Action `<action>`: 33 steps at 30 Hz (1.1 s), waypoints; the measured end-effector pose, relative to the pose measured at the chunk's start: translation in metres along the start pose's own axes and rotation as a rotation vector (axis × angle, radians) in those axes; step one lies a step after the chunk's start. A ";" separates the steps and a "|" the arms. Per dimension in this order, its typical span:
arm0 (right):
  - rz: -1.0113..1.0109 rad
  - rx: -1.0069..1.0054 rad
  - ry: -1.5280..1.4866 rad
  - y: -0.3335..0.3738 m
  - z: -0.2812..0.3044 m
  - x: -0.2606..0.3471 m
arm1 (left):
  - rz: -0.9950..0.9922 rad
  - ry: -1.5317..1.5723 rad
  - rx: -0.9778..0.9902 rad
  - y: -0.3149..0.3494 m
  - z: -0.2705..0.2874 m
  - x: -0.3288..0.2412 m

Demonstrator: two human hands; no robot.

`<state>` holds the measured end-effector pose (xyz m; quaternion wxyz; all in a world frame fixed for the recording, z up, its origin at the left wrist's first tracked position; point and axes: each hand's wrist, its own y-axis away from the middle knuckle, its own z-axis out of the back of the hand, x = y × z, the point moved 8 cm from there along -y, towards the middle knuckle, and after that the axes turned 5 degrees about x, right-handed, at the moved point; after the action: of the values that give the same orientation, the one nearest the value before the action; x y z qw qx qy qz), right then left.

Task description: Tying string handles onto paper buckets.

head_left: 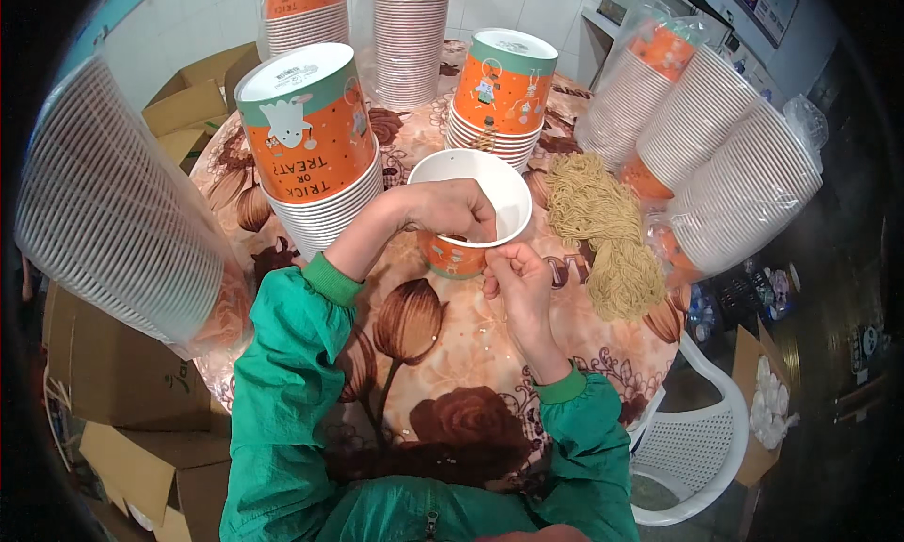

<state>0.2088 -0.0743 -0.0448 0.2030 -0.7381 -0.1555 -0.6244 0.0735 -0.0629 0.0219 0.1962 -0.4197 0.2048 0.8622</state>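
Note:
An orange and green paper bucket (456,258) stands upright in front of me, its white mouth facing up. My left hand (450,210) reaches over the rim into it, fingers curled down against the inner wall on the near side; their tips are partly hidden. Just outside the same rim, my right hand (517,280) is closed in a pinch, thumb against forefinger. What either hand grips is too small or too covered to make out. A bundle of beige cord (603,231) lies on the table to the right of the bucket.
Upside-down bucket stacks stand at left (306,132) and behind (502,85). Bagged stacks lean at far left (122,203) and right (744,184). The round table wears a flowered cloth (443,354). A white plastic chair (692,438) and cardboard boxes (132,363) stand around it.

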 end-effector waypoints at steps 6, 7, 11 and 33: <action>-0.007 0.006 -0.008 -0.001 0.000 0.000 | -0.004 -0.050 -0.007 -0.003 -0.001 0.003; -0.007 0.007 -0.008 0.000 -0.001 0.000 | -0.005 -0.062 -0.015 -0.004 0.000 0.004; -0.044 -0.005 -0.024 0.000 0.000 -0.003 | -0.031 -0.073 -0.003 -0.005 -0.001 0.003; -0.252 0.310 -0.510 0.026 -0.025 -0.012 | -0.193 -0.319 -0.684 0.083 -0.023 -0.049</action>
<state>0.1979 -0.1087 -0.0559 0.1884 -0.8059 -0.3848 -0.4085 0.0742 -0.1530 0.0639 0.1544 -0.3388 -0.1679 0.9128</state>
